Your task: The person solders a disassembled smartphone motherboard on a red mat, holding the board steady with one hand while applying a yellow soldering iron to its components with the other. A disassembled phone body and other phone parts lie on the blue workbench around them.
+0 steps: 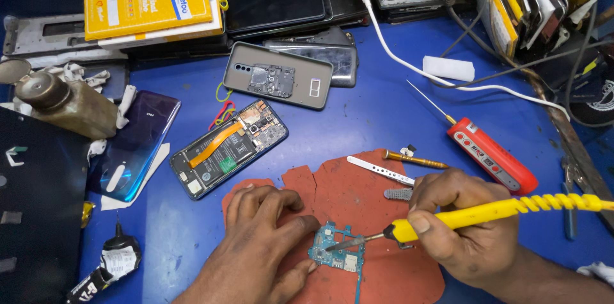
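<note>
small blue-green circuit board (337,254) with metal shields and a thin tail running toward me; long axis near-to-far, lying on the torn red rubber mat (358,192) on the blue table (377,118). my left hand (259,246) lies flat, fingertips pinning the board's left edge, grip not wrapped around anything. my right hand (467,224), grip clamped on the yellow-handled soldering iron (448,218); its axis runs right-to-left, tip on the board. opened phone (228,148) lies beyond, well apart.
</note>
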`<state>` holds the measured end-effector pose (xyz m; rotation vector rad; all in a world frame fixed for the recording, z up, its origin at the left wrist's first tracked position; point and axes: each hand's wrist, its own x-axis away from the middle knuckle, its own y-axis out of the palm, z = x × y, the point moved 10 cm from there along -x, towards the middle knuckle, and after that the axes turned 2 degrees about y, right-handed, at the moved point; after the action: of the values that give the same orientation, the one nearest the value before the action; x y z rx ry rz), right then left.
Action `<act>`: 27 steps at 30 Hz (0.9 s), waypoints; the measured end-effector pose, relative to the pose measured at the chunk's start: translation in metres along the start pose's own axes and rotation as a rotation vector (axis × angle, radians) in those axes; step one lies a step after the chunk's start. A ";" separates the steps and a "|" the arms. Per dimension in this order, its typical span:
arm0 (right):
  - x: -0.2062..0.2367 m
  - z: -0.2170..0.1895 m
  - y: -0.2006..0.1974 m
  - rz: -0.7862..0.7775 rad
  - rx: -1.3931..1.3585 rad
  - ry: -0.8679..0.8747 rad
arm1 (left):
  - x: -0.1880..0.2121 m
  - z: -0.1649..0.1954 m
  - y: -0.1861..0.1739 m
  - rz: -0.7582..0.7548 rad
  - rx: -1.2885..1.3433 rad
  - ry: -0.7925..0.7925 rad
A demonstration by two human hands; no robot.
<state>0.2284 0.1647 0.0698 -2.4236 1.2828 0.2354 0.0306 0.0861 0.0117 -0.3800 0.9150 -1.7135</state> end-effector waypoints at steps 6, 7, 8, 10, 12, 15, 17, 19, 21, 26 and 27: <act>0.000 -0.001 -0.001 0.017 0.020 -0.012 | -0.001 -0.005 0.005 -0.063 0.004 -0.081; 0.000 -0.001 0.000 0.014 0.005 -0.016 | -0.001 -0.003 0.003 -0.045 0.008 -0.060; 0.000 0.000 0.001 0.012 -0.010 -0.020 | -0.001 -0.001 0.002 -0.027 0.010 -0.037; 0.000 0.000 0.001 0.012 -0.016 -0.023 | -0.001 0.000 0.000 -0.006 0.007 -0.008; 0.000 0.000 0.000 0.011 0.000 -0.017 | 0.000 0.000 0.000 0.001 -0.002 0.001; 0.000 0.001 0.001 0.008 -0.018 -0.012 | 0.000 0.000 0.000 0.000 0.000 -0.002; 0.000 0.001 0.001 0.004 -0.033 -0.012 | -0.001 0.001 0.000 -0.004 -0.003 -0.004; -0.001 0.001 0.001 0.003 -0.029 -0.018 | -0.001 -0.001 0.001 -0.024 -0.003 -0.031; -0.001 -0.001 0.000 0.007 -0.007 -0.027 | -0.001 -0.005 0.004 -0.063 0.001 -0.083; -0.001 0.000 0.000 -0.004 -0.025 -0.020 | 0.000 0.002 -0.002 0.008 -0.008 -0.006; -0.001 0.000 0.001 -0.004 -0.029 -0.022 | 0.001 0.001 -0.001 0.008 -0.007 -0.009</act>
<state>0.2274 0.1651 0.0700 -2.4409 1.2739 0.2805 0.0302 0.0853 0.0133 -0.3884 0.9151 -1.7007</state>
